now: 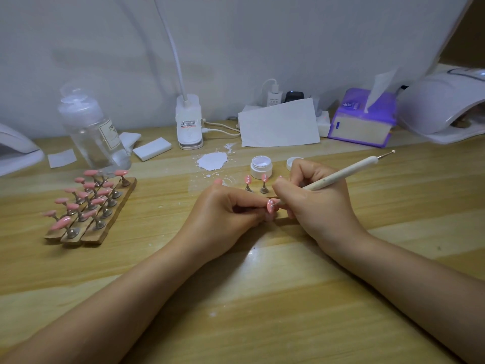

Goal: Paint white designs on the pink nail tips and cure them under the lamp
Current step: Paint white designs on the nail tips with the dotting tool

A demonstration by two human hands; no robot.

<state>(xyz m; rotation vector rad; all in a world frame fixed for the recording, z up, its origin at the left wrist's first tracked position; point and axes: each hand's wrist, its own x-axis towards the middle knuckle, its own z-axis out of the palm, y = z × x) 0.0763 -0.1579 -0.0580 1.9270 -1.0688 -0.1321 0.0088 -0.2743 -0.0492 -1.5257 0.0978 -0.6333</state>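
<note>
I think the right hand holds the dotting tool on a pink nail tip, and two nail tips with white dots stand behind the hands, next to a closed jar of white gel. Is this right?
Not quite: the jar of white gel is open, its lid lying beside it, as the head view shows. The rest holds: the right hand holds the dotting tool on a pink nail tip, and two dotted nail tips stand behind the hands.

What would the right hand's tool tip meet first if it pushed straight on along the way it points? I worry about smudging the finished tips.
The right hand aims the dotting tool down-left; its tip already sits at the pink nail tip pinched by the left hand, so it meets that first, probably.
</note>
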